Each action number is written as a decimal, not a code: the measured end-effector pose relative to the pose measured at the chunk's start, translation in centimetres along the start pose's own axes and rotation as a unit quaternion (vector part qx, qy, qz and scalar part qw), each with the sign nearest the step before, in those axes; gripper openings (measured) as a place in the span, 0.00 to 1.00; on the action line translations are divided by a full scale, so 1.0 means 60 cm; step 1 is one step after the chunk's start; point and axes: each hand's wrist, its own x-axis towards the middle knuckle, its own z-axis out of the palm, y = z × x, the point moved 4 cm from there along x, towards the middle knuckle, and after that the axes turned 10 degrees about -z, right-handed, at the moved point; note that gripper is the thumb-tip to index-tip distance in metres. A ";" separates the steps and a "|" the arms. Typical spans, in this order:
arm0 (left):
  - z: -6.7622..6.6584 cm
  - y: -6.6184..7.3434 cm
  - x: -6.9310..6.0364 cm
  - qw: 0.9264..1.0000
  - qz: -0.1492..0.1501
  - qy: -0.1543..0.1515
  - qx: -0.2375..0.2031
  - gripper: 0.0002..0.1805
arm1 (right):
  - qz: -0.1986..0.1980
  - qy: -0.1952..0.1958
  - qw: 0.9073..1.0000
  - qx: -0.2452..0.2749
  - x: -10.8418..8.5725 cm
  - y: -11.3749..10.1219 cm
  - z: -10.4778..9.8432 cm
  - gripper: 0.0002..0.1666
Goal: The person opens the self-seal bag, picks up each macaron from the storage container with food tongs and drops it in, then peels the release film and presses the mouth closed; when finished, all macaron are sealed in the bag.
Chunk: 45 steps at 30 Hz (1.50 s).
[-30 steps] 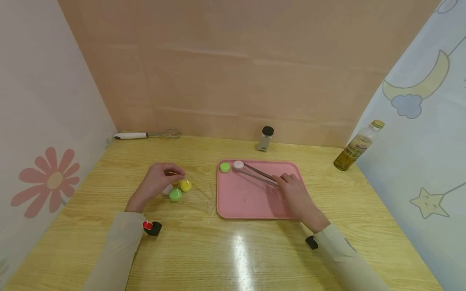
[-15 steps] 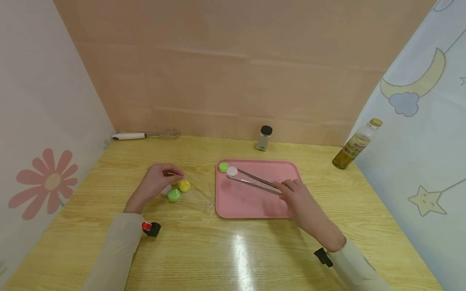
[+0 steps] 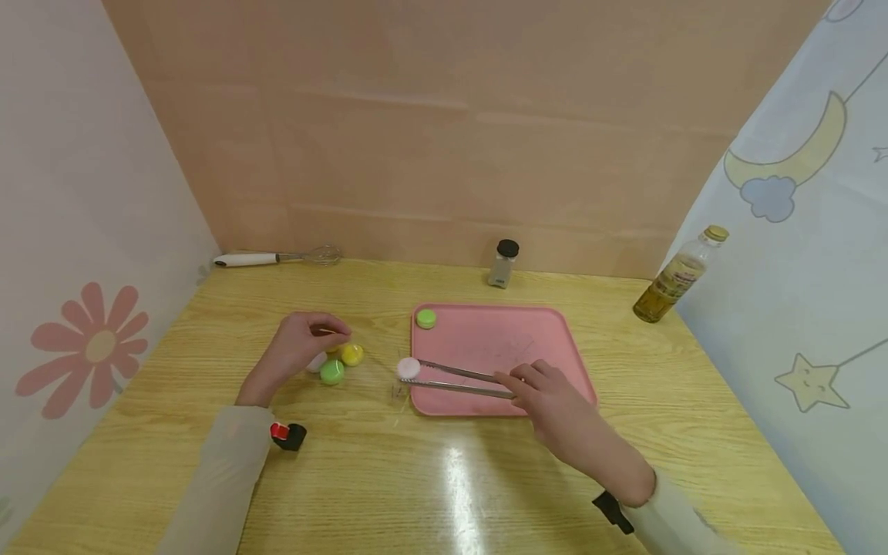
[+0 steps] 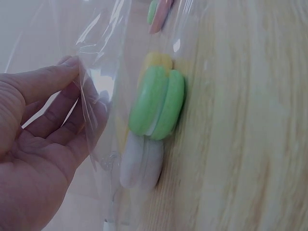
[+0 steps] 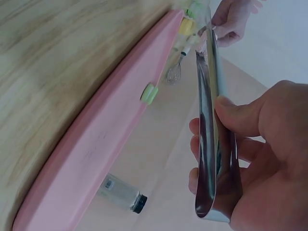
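Note:
Metal tongs (image 3: pixel 458 387) are gripped in my right hand (image 3: pixel 565 420), their tips closed on a pale pink macaron (image 3: pixel 408 368) held at the tray's left edge. In the right wrist view the thumb and fingers of my right hand (image 5: pixel 269 130) squeeze the tongs (image 5: pixel 208 144). My left hand (image 3: pixel 297 347) pinches the edge of a clear plastic bag (image 4: pixel 103 57) between thumb and fingers. Inside the bag lie a green macaron (image 3: pixel 332 372), a yellow one (image 3: pixel 352 354) and a whitish one (image 4: pixel 142 161). Another green macaron (image 3: pixel 426 318) sits in the top left corner of the pink tray (image 3: pixel 486 339).
A whisk (image 3: pixel 257 259) lies at the back left of the wooden table (image 3: pixel 388 478). Behind the tray stands a small black-capped jar (image 3: pixel 502 266). An oil bottle (image 3: pixel 673 284) is at the back right, beside the patterned side wall.
The tongs in my right hand have lifted the pink macaron from beside the green one and carried it left and nearer to me. My left hand has kept its place.

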 end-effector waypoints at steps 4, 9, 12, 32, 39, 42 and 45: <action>0.000 0.000 -0.001 1.000 0.003 0.000 0.000 0.10 | -0.007 -0.017 1.000 -0.005 0.008 -0.006 0.012 0.37; 0.001 0.001 -0.002 1.000 0.006 0.001 0.002 0.08 | -0.014 -0.022 0.999 -0.017 0.020 -0.007 0.020 0.39; 0.000 0.003 -0.003 1.000 0.006 0.003 0.003 0.07 | -0.017 -0.022 0.999 -0.028 0.026 -0.007 0.020 0.40; 0.003 0.005 -0.004 1.000 -0.006 -0.010 -0.003 0.11 | -0.006 -0.028 1.000 -0.012 0.021 -0.025 -0.002 0.38; 0.003 0.004 -0.002 1.000 -0.002 -0.010 0.000 0.10 | -0.005 -0.029 0.999 -0.022 0.045 -0.013 0.013 0.37; 0.003 0.004 -0.002 1.000 -0.001 -0.011 0.000 0.10 | -0.010 -0.032 0.999 -0.033 0.054 -0.013 0.021 0.35; 0.003 0.005 -0.004 1.000 0.002 -0.013 0.002 0.10 | -0.022 -0.038 0.998 -0.047 0.065 -0.016 0.030 0.34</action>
